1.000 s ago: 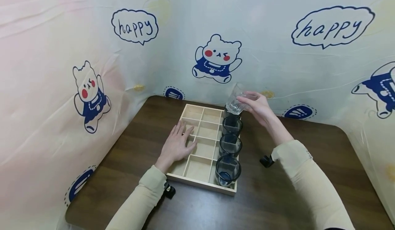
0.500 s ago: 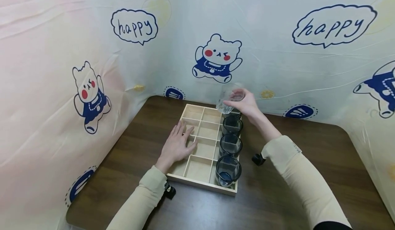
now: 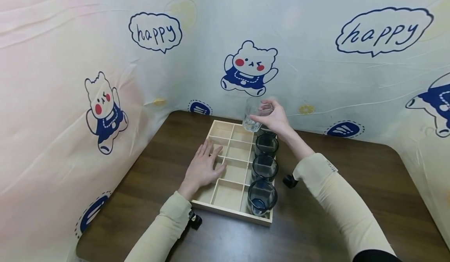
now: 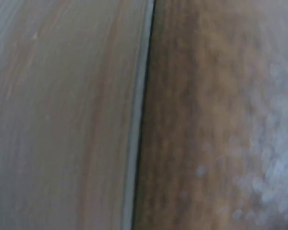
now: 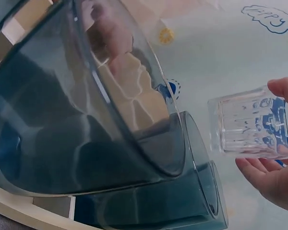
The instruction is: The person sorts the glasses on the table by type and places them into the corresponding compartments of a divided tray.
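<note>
In the head view, my right hand (image 3: 275,119) holds a clear, ridged drinking glass (image 3: 251,115) between thumb and fingers. The glass is over the far middle compartment of a pale wooden divided tray (image 3: 227,195). In the right wrist view, the clear glass (image 5: 245,125) is pinched at its right end. Several dark blue-grey glasses (image 3: 262,197) stand in the tray's right column; the farthest is partly hidden behind my right hand. My left hand (image 3: 202,170) rests with spread fingers across the tray's left column, holding nothing.
The tray lies on a dark wooden table (image 3: 147,184). Close behind the table hangs a pale cloth (image 3: 306,70) printed with bears. In the left wrist view only blurred tray wood (image 4: 62,120) and the table (image 4: 192,120) show.
My right hand has carried the clear glass left, from above the farthest dark glass to over the far middle compartment; the glass is now more upright. The left hand has stayed in place.
</note>
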`<state>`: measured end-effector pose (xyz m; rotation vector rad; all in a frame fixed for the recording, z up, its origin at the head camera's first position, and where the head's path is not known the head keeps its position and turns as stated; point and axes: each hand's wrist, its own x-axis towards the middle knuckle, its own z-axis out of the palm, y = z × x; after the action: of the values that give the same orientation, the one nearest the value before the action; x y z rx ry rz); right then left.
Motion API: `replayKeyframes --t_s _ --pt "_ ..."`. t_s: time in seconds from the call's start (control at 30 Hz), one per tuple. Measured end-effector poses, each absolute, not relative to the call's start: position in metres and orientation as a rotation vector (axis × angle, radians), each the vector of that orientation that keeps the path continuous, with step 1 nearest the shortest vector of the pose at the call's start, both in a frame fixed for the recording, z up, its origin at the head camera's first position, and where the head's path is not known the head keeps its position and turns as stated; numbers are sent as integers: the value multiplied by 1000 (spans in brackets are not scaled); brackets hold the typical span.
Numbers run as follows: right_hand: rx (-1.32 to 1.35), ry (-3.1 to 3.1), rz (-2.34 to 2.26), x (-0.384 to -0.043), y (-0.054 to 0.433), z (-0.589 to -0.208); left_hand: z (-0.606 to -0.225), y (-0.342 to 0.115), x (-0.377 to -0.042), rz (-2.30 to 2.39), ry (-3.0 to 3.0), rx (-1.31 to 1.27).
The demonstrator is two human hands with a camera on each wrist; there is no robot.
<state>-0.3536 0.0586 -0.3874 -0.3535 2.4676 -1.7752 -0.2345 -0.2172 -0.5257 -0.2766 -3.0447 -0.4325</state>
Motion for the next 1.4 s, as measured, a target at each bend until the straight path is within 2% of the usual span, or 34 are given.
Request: replayKeyframes --t_s 0.8,1.4 --pt "-609 2704 -1288 -379 33 -410 -524 -217 -234 -393 -3042 -290" --pt "-881 2892 -966 -377 27 -439 -527 -219 -233 -365 -3030 -278"
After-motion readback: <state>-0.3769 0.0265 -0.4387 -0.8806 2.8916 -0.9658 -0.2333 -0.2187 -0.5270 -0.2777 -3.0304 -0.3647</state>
